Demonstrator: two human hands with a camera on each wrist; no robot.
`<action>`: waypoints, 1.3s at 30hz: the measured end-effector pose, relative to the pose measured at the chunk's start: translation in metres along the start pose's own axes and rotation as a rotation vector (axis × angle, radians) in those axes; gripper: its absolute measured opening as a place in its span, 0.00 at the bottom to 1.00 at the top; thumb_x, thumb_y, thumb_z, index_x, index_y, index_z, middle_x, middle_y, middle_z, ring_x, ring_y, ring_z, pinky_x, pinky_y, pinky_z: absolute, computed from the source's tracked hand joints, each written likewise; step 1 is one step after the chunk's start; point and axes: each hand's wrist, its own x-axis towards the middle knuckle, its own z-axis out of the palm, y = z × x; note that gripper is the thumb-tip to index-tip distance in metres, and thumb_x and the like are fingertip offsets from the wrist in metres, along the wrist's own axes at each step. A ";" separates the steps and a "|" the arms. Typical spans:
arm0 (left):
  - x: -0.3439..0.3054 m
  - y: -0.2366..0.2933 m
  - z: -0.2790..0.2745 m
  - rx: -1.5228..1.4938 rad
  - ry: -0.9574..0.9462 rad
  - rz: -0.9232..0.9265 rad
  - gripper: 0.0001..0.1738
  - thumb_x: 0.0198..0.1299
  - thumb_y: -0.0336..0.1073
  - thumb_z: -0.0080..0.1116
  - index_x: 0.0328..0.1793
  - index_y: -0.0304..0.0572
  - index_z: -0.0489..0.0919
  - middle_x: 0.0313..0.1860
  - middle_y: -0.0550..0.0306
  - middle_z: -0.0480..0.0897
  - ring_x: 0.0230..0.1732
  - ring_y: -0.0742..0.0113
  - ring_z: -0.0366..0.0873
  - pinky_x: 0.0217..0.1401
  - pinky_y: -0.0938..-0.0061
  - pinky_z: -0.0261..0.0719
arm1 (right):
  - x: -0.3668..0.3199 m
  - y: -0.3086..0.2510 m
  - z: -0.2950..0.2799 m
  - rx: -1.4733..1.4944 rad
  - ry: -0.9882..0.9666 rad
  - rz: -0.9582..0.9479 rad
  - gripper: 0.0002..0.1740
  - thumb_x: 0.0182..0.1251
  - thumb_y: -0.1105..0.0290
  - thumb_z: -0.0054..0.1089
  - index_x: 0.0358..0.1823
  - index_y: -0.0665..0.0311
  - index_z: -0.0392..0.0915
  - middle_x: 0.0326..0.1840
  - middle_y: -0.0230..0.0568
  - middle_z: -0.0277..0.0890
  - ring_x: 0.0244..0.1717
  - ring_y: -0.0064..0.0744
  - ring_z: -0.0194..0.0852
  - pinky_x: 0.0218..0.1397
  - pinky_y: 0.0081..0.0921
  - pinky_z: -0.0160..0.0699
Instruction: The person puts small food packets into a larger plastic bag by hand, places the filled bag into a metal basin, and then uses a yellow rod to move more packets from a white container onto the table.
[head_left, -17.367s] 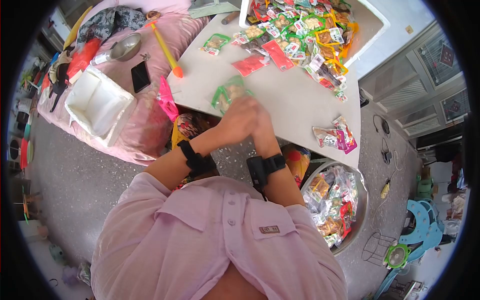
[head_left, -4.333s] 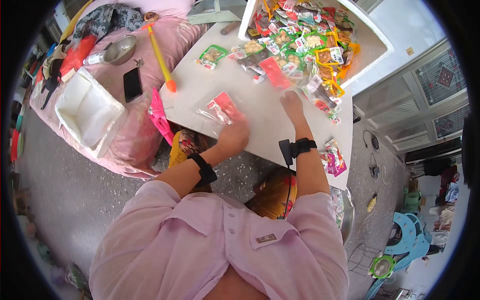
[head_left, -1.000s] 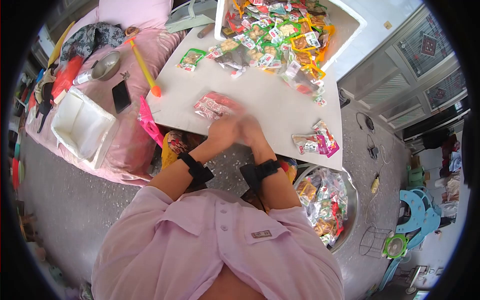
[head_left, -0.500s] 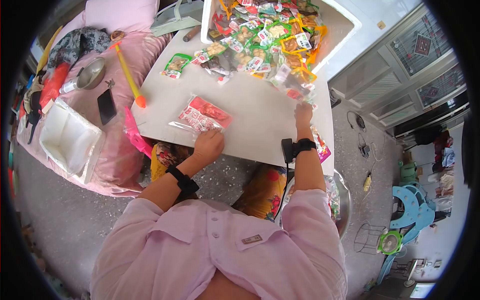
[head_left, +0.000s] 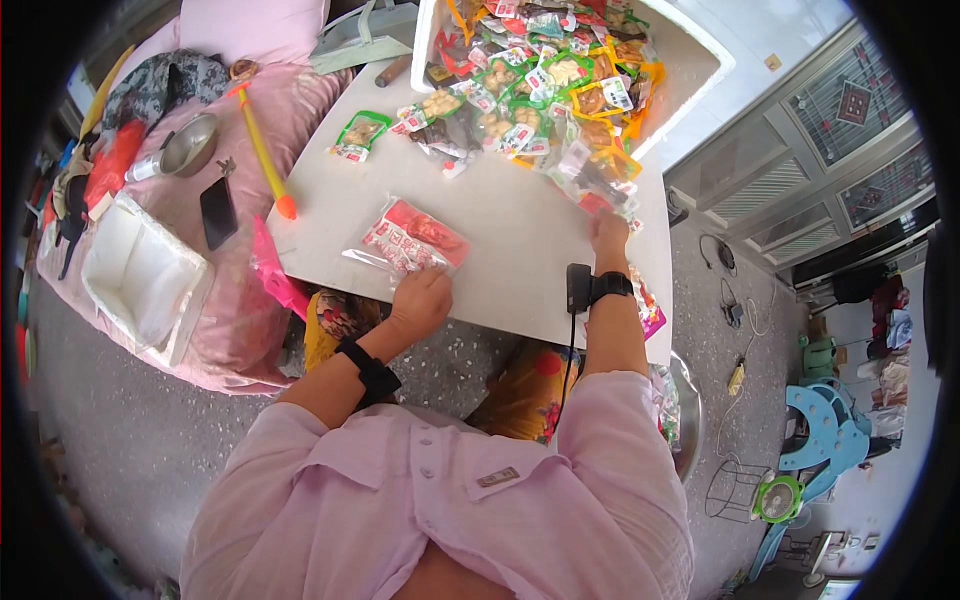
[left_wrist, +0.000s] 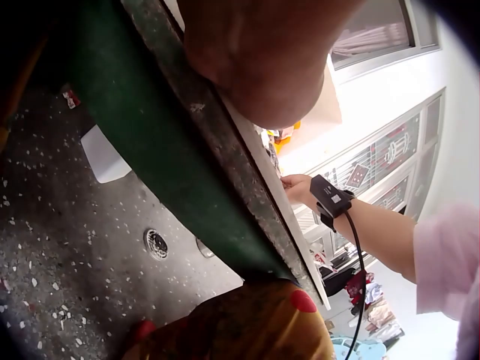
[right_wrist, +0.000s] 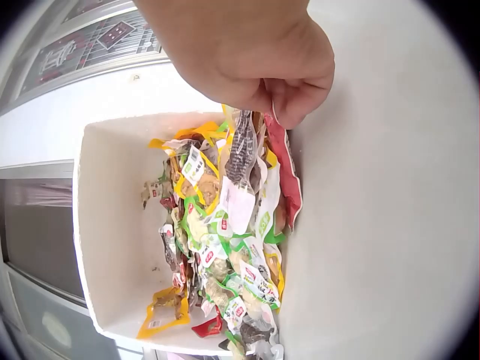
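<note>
The right hand (right_wrist: 251,56) pinched one edge of a red packet (right_wrist: 283,169); the left hand (head_left: 422,300) met the lower edge of a clear bag (head_left: 412,238) on the desk (head_left: 520,255), though whether it gripped or merely touched could not be told. A firm pinch, easing the packet clear of its neighbours, would likely have suited. The packet extended from the right fingertips beside heaped sachets (right_wrist: 214,255) near the foam box (right_wrist: 112,225).

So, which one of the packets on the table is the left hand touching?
It is the clear bag with red-and-white contents, near the front edge of the table. The left hand is at its near edge, and no other packet lies beside it.
</note>
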 end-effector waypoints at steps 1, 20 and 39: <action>0.000 0.000 0.000 0.005 -0.016 -0.006 0.05 0.40 0.29 0.52 0.26 0.41 0.69 0.28 0.51 0.72 0.29 0.51 0.71 0.33 0.61 0.69 | -0.002 0.004 -0.005 -0.107 -0.048 -0.145 0.01 0.54 0.74 0.51 0.28 0.61 0.69 0.20 0.33 0.65 0.20 0.28 0.66 0.21 0.20 0.68; 0.016 0.054 -0.035 -0.018 0.161 0.136 0.22 0.38 0.35 0.59 0.44 0.39 0.71 0.40 0.49 0.72 0.41 0.52 0.70 0.42 0.61 0.68 | -0.219 -0.007 -0.043 0.277 -0.519 0.006 0.03 0.56 0.80 0.46 0.28 0.64 0.66 0.21 0.37 0.69 0.18 0.25 0.69 0.17 0.17 0.67; 0.020 0.047 -0.060 -0.940 -0.829 -0.484 0.15 0.56 0.34 0.48 0.48 0.36 0.71 0.40 0.64 0.75 0.41 0.79 0.68 0.45 0.80 0.67 | -0.234 -0.015 -0.067 -0.239 -0.839 -0.034 0.18 0.59 0.67 0.52 0.50 0.66 0.66 0.44 0.36 0.71 0.43 0.27 0.70 0.44 0.25 0.73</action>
